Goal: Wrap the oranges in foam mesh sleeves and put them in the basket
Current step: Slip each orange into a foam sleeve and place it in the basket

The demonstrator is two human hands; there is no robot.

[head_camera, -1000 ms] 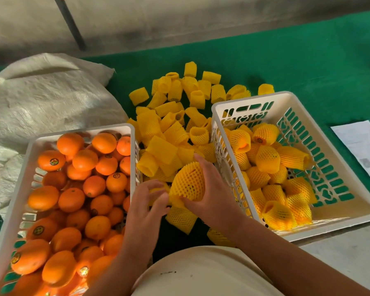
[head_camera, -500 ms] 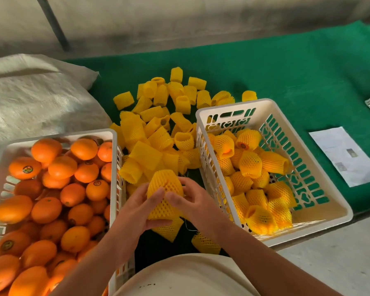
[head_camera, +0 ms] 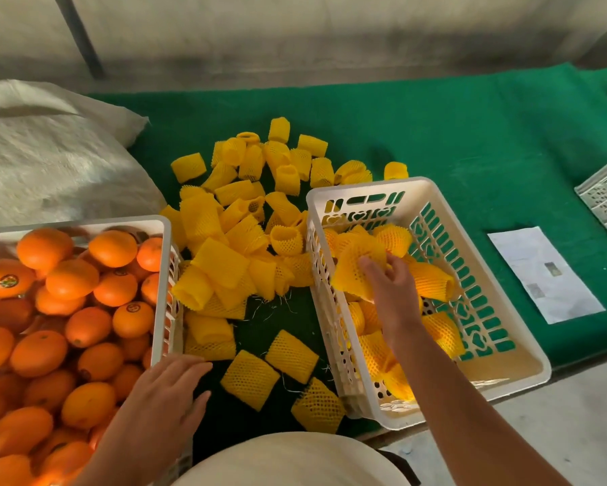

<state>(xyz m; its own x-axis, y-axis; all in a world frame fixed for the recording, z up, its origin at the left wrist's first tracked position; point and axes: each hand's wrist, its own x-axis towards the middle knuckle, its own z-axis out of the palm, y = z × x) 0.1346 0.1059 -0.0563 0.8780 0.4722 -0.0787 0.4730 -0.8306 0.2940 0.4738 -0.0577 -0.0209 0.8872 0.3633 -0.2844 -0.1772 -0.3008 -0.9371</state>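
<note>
Green felt mat (head_camera: 470, 142) over a pale floor, grey wall behind. Near left corner: white crate (head_camera: 163, 275) heaped with bare oranges (head_camera: 72, 278). Centre of mat: loose pile of yellow foam mesh sleeves (head_camera: 246, 212). Near right edge: white basket (head_camera: 488, 377) partly filled with wrapped fruit. Right hand (head_camera: 389, 285), inside the basket, fingers curled round a sleeved orange (head_camera: 356, 264) above the others. Left hand (head_camera: 161, 391), fingers spread and relaxed, holding nothing, beside the crate's near corner. Right edge: paper sheet (head_camera: 544, 275). Far left: woven sack (head_camera: 49, 152).
</note>
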